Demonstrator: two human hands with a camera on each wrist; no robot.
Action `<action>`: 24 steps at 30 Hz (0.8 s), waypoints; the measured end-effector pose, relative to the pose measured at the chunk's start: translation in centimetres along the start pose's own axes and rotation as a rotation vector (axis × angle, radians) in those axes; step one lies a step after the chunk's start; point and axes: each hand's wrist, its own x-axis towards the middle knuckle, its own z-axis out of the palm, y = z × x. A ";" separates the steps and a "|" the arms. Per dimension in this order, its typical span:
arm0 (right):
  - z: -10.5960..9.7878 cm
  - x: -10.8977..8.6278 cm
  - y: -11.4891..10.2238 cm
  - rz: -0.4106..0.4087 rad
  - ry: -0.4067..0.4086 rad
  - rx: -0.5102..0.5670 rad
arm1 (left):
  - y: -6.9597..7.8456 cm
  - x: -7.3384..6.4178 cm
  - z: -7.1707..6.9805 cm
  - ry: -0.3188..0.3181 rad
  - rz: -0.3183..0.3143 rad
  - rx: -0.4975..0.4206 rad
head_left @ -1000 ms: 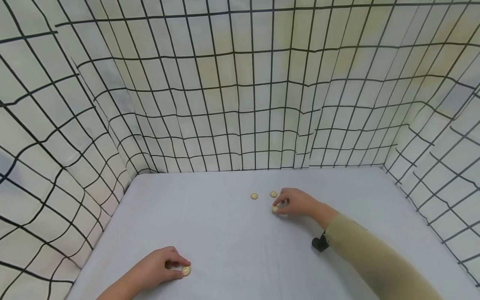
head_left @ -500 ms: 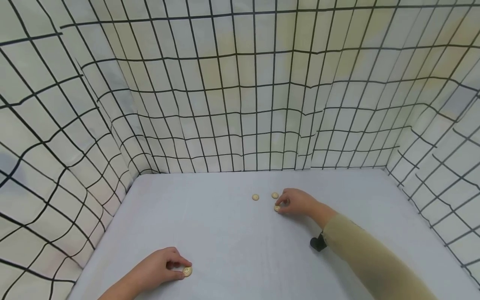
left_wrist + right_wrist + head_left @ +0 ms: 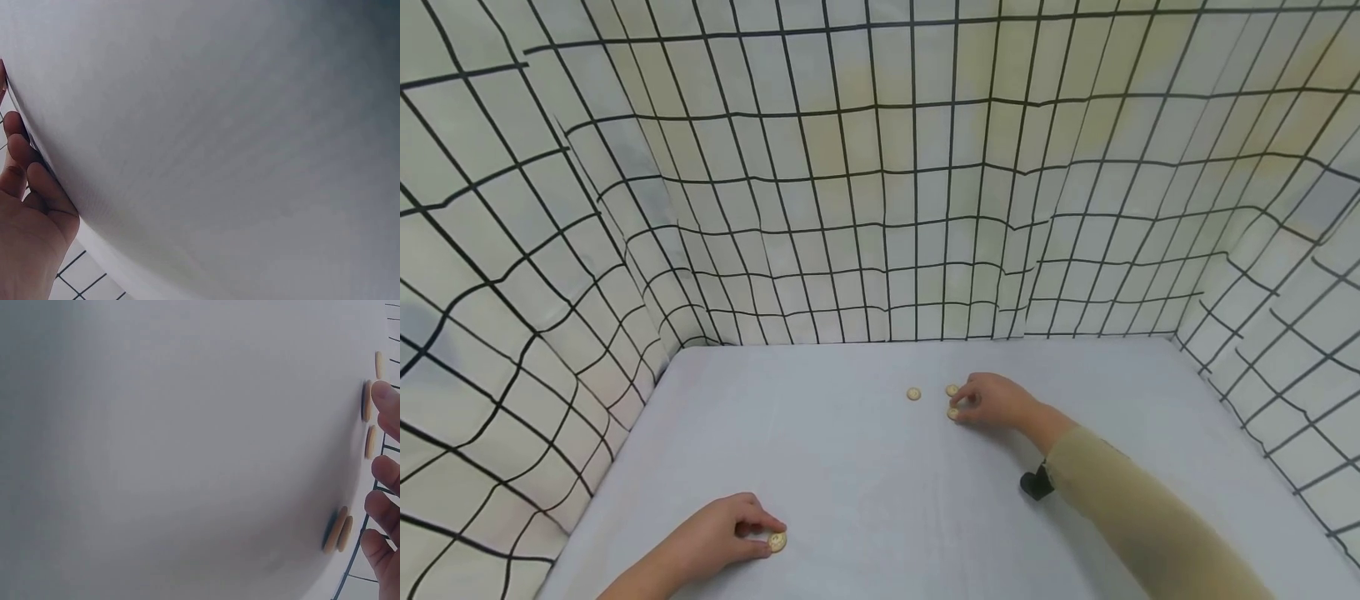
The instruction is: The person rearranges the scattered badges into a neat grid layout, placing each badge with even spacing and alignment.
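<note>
Near the front left of the table, my left hand (image 3: 726, 533) pinches a small round pale-yellow biscuit (image 3: 777, 542) between thumb and forefinger. Its curled fingers show at the left edge of the left wrist view, where the biscuit is out of sight. Farther back, right of the middle, my right hand (image 3: 992, 400) holds another biscuit (image 3: 952, 413) at its edge with thumb and forefinger. Just behind that one lies a third biscuit (image 3: 952, 390), close to the fingertips. In the right wrist view, the thumb (image 3: 384, 392) is right beside a biscuit (image 3: 367, 400) seen edge-on.
Another biscuit (image 3: 913, 393) lies left of my right hand. Two more biscuits (image 3: 335, 530) lie side by side in the right wrist view, hidden in the head view. Black-gridded white walls (image 3: 880, 208) surround the white tabletop (image 3: 865, 467). A black device (image 3: 1037, 483) hangs under the right wrist.
My right hand has shifted slightly away from me, bringing its biscuit closer to the one behind it. The left hand has kept its hold and place.
</note>
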 end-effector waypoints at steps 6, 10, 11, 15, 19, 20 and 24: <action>-0.5 -0.6 0.7 0.043 0.015 0.037 | 0.0 0.0 0.0 -0.006 0.004 -0.012; -0.9 -1.4 1.8 0.048 0.027 0.051 | 0.0 0.1 0.0 -0.005 -0.001 -0.017; -1.0 -1.6 2.1 0.048 0.029 0.055 | 0.0 0.1 0.0 -0.006 -0.002 -0.017; -1.7 -2.6 3.3 0.052 0.040 0.081 | 0.2 0.1 -0.1 -0.009 -0.009 -0.016; -2.4 -3.5 4.3 0.065 0.055 0.104 | 0.2 0.2 -0.1 -0.009 -0.013 -0.012; -2.5 -3.7 4.5 0.070 0.058 0.109 | 0.2 0.2 -0.1 -0.010 -0.013 -0.014; -2.5 -4.3 5.2 0.078 0.048 0.140 | 0.2 0.0 -0.1 -0.009 -0.003 -0.012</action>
